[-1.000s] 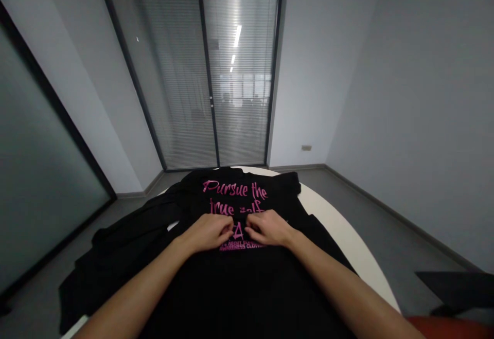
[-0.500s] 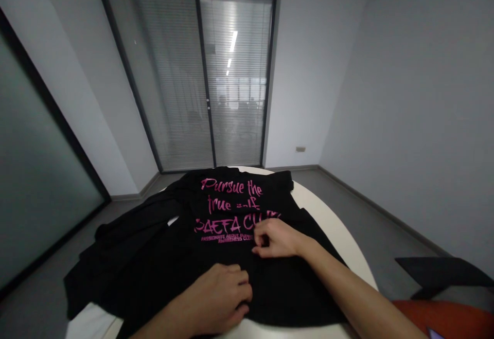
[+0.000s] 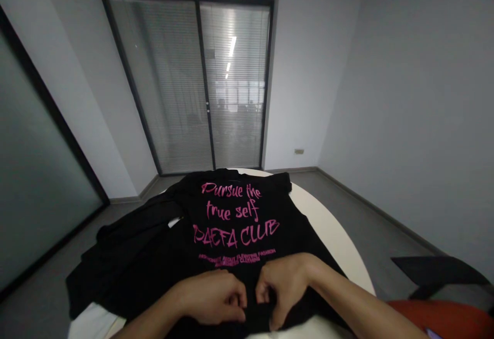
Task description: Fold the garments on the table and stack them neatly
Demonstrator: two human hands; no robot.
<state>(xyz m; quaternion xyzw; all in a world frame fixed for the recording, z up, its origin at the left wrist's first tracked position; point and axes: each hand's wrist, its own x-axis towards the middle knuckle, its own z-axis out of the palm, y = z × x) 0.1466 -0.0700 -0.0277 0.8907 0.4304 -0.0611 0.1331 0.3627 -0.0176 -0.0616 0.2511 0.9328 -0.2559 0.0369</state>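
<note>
A black T-shirt with pink lettering lies spread on a round white table, its print facing up. My left hand and my right hand sit side by side at the shirt's near hem, below the small pink lines of text. Both have their fingers curled in and pinching the black cloth near the table's front edge. More black fabric is bunched to the left of the printed shirt.
An orange chair seat and a dark chair part stand at the lower right. Beyond the table are grey floor, a glass door with blinds and a glass wall on the left.
Both hands have drawn back from the middle of the print to the near hem. The lettering, covered earlier, now shows in full and the cloth lies flatter.
</note>
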